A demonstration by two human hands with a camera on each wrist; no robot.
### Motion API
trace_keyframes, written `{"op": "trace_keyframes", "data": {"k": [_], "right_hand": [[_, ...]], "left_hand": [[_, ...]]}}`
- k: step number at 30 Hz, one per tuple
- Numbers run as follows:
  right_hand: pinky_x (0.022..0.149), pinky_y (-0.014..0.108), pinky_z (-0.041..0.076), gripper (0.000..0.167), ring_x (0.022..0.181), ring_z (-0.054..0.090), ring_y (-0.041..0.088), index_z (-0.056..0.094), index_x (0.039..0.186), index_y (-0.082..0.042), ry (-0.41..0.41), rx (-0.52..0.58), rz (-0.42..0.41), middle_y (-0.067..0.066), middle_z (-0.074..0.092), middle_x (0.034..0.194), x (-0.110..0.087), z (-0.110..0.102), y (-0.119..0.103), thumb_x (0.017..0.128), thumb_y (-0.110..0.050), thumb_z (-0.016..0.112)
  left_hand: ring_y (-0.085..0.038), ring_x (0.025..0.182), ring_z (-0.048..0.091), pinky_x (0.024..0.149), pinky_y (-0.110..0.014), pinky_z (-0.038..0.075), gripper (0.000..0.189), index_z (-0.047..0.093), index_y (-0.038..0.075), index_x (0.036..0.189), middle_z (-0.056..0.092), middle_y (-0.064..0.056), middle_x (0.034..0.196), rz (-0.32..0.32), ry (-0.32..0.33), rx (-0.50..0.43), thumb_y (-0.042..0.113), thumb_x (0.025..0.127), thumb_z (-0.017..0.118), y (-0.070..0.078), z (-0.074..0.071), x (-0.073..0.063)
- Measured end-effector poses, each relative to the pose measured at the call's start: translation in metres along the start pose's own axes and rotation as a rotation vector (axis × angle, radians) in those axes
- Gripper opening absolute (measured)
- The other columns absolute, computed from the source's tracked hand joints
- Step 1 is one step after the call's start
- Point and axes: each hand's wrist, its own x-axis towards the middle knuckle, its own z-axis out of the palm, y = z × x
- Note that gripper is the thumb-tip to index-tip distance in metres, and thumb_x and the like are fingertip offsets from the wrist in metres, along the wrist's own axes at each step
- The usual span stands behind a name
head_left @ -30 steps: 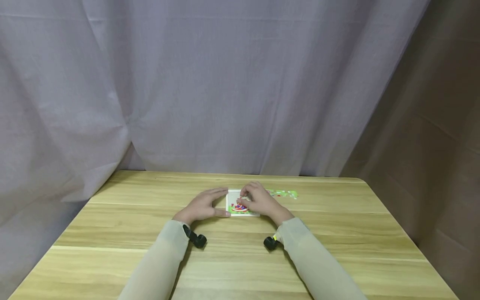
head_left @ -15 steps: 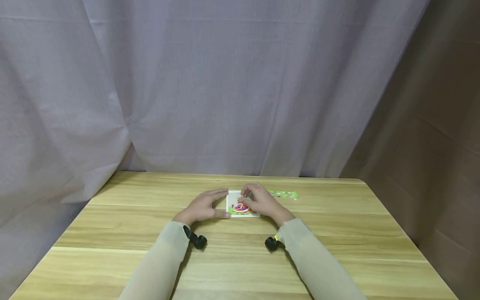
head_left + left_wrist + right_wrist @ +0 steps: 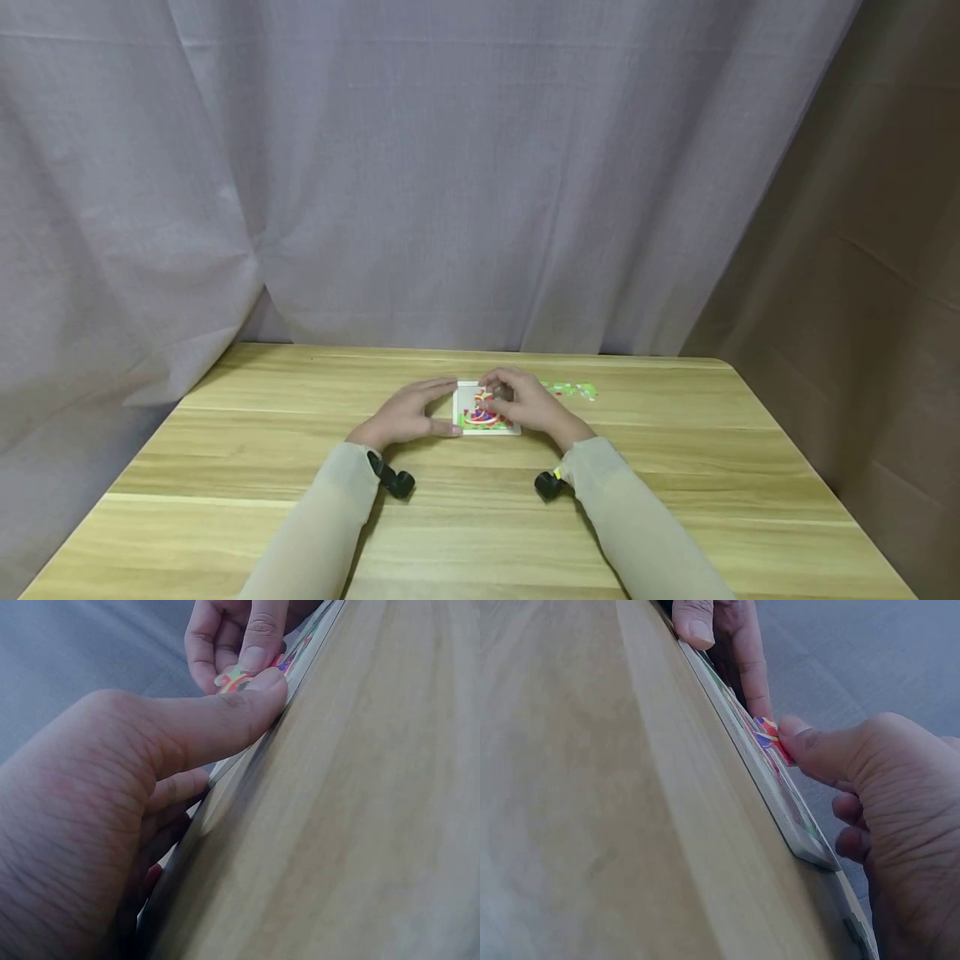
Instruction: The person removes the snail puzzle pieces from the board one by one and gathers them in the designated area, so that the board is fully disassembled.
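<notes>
Puzzle piece (image 3: 768, 736): one, pinched by right hand (image 3: 531, 408).

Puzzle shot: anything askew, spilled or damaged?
Nothing stands out. One puzzle piece tilts up from the white-framed tray, but the right hand pinches it, so that seems normal. Loose pieces lie bunched on the table, right of the tray. Fine damage: can't tell.

Soft, even light covers the table (image 3: 480, 533) in the head view, with faint shadows beside the sleeves (image 3: 307, 525) and the right-hand curtain (image 3: 847, 292) much darker. The small printed picture (image 3: 477, 419) lacks crisp detail. Both wrist views look dimmer and bluish, their wood grain blurred, shadow darkening below the left hand (image 3: 97, 795).
</notes>
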Motion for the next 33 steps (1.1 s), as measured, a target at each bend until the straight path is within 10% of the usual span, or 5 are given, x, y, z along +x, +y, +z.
{"op": "trace_keyframes", "data": {"k": [33], "right_hand": [[0.086,0.023,0.063,0.014,0.093,0.075,0.014,0.082,0.113,-0.003,0.116,0.091,0.048,0.010,0.084,0.103,-0.0043,0.0017,-0.0046,0.105,-0.014,0.079]], "left_hand": [[-0.043,0.167,0.041,0.138,-0.071,0.028,0.094,0.050,0.013,0.170,0.046,-0.013,0.179,0.010,0.001,0.033,0.054,0.093,0.085,-0.0039,0.0016,0.0009]]}}
